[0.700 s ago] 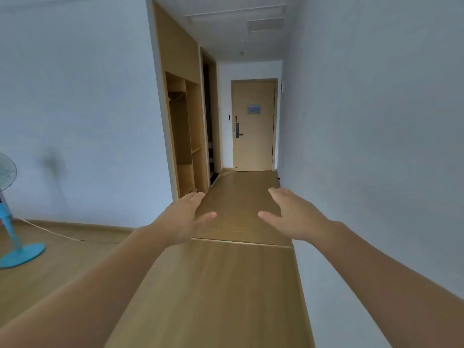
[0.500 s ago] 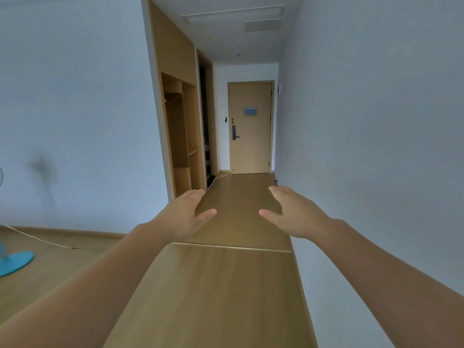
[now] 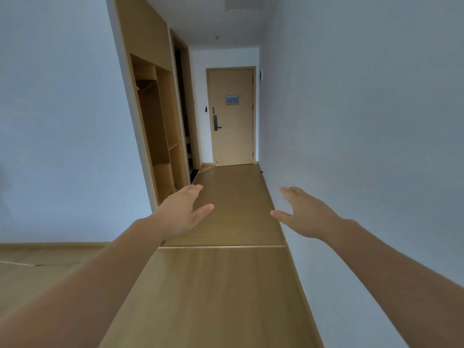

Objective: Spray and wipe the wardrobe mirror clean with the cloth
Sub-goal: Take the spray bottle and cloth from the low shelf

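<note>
Fan out of view, door (image 3: 232,116) nearer.

Floor (image 3: 226,285): smooth light wood, slight sheen; wardrobe (image 3: 160,116) and door (image 3: 232,136): matching matt wood; walls (image 3: 351,121): matt white paint.

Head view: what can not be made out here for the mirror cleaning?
Mirror, cloth, spray: nowhere in the head view; left hand and right hand hold nothing.
Wardrobe: steep angle, its own frame hides part of the inside.
Door sign: too small to read.
Dark opening beyond: too dark.
</note>
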{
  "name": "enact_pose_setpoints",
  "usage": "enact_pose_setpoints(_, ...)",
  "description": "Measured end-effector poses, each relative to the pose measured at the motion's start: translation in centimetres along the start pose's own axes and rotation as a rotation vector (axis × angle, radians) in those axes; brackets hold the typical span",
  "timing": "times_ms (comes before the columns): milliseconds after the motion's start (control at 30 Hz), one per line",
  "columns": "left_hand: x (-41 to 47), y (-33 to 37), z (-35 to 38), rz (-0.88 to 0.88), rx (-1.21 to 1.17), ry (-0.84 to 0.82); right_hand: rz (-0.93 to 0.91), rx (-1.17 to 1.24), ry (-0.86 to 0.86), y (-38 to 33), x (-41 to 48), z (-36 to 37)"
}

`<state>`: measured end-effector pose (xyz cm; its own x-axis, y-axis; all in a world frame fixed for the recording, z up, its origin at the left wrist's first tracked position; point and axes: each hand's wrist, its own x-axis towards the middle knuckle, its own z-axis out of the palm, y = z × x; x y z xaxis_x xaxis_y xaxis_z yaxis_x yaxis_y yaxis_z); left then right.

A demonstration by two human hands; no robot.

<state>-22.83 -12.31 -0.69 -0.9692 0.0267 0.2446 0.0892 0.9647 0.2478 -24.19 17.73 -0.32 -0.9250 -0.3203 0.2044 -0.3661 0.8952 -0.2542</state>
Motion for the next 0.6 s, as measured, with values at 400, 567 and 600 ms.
enact_pose_setpoints(400, 14.4, 0.4, 6.2, -0.019, 0.016, -0.018, -0.03, 0.007, -0.008, 8.1, 14.4, 3.0)
enact_pose_setpoints(567, 20.6, 1.9, 8.8, -0.086, 0.003, -0.018, -0.109, 0.041, -0.001, 11.7, 22.1, 3.1)
enact_pose_setpoints(600, 21.6, 2.2, 9.3, -0.101, -0.007, -0.021, -0.126, 0.044, -0.005, 12.3, 23.6, 3.3)
